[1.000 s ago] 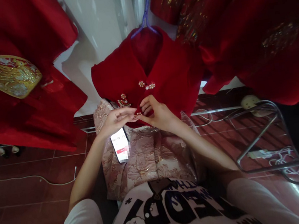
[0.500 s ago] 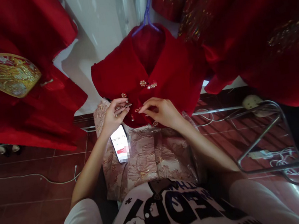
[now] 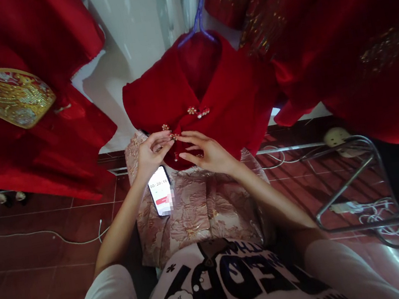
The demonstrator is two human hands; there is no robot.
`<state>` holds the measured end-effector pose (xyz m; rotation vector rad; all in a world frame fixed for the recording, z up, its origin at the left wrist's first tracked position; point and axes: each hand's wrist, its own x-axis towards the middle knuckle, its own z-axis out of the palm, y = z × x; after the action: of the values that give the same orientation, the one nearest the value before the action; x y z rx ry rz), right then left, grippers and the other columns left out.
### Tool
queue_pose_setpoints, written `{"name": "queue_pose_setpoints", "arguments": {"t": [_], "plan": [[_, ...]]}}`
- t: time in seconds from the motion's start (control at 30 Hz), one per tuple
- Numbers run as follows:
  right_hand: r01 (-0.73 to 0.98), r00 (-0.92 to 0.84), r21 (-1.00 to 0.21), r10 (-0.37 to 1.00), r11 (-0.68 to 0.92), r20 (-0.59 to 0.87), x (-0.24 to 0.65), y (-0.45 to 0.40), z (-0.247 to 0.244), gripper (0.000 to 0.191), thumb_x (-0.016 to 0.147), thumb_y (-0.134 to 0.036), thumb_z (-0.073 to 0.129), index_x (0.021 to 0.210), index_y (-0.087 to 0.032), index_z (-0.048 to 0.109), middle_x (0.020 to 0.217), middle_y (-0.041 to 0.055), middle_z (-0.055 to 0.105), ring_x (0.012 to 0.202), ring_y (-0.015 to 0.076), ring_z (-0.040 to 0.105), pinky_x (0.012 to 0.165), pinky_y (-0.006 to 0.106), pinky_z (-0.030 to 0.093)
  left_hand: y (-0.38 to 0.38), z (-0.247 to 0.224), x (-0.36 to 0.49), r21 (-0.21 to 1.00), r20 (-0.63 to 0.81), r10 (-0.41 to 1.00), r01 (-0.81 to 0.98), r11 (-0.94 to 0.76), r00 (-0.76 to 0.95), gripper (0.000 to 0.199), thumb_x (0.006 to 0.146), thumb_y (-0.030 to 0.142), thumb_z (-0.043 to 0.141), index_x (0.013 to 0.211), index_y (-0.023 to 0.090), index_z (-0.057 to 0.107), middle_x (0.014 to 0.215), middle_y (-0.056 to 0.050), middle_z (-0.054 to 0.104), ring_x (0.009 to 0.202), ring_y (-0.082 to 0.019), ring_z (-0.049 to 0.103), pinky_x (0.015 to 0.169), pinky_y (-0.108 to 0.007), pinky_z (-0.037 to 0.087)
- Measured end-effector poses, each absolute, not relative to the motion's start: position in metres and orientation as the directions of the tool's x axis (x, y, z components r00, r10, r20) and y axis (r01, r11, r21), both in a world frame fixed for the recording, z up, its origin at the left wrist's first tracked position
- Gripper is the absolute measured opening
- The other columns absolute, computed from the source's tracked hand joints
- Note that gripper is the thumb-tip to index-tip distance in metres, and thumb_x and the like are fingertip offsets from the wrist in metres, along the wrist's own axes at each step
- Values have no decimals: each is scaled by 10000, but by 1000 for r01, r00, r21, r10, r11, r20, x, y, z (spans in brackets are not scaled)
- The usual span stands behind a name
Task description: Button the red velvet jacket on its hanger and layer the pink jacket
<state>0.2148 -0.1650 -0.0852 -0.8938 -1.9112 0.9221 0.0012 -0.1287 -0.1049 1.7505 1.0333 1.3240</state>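
Note:
A red garment [image 3: 231, 108] hangs from a purple hanger [image 3: 198, 22] and drapes toward my lap. Its upper front carries a beaded fastener [image 3: 199, 112]. Lower down, another beaded fastener [image 3: 173, 137] is pinched between the thumb and fingers of my left hand [image 3: 152, 152]. Just right of it, my right hand [image 3: 206, 153] touches the same spot with its fingertips, thumb held apart from the fingers. A flower-shaped bead piece [image 3: 165, 127] shows above my left fingers. A lit phone [image 3: 160, 191] lies on the pinkish brocade cloth [image 3: 190, 207] over my lap.
Red garments with gold decoration hang at the left [image 3: 22, 97] and right [image 3: 338, 44]. On the right stands a metal-framed chair [image 3: 383, 175], with tangled white cables [image 3: 379, 219] by its legs. A thin cable [image 3: 61, 236] runs over the tiled floor at left.
My right hand has moved left and slightly up to the fastener at my left fingertips, and its thumb and fingers have spread. The red cloth between my hands has been drawn left.

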Motion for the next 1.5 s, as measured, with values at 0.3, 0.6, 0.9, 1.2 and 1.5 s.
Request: {"name": "queue_pose_setpoints", "arguments": {"t": [0.3, 0.6, 0.9, 1.2, 1.5], "plan": [[346, -480, -788, 818, 509, 317, 213, -164, -90, 622, 959, -459, 582, 1520, -205, 494, 1595, 136, 410, 1466, 303, 450, 1132, 512, 536, -124, -100, 5, 778, 507, 860, 399, -485, 56, 189, 825, 236, 704, 983, 159, 774, 968, -58, 811, 838, -144, 767, 834, -277, 635], [392, -482, -781, 832, 486, 276, 213, -158, -92, 682, 955, -499, 572, 1558, -201, 452, 1643, 112, 360, 1506, 305, 398, 1183, 505, 485, -99, -92, -1, 890, 332, 930, 275, -364, 155, 172, 768, 211, 715, 906, 131, 781, 936, -77, 809, 830, -163, 762, 826, -289, 628], [412, -524, -759, 813, 504, 255, 217, -151, -86, 685, 942, -475, 608, 1558, -215, 457, 1656, 87, 342, 1515, 314, 383, 1223, 548, 413, -89, -108, 2, 965, 244, 962, 74, -253, 121, 258, 732, 304, 769, 934, 150, 722, 896, -64, 783, 816, -154, 742, 853, -318, 615], [422, -502, -817, 852, 392, 150, 258, -154, -63, 303, 962, -371, 574, 1122, -193, 761, 1116, 68, 776, 928, 189, 760, 832, 355, 645, -118, -121, -7, 872, 192, 904, 357, -336, 383, 128, 807, 285, 705, 852, 173, 665, 822, -44, 756, 726, -135, 708, 680, -245, 572], [846, -336, -454, 941, 279, -47, 240, -165, -71, 240, 920, -274, 690, 1121, -145, 714, 931, 99, 770, 834, 229, 734, 707, 315, 524, -146, -125, 1, 729, 34, 914, 615, -300, 405, 224, 776, 124, 695, 978, 218, 676, 969, -18, 784, 766, -172, 750, 694, -267, 583]]}}
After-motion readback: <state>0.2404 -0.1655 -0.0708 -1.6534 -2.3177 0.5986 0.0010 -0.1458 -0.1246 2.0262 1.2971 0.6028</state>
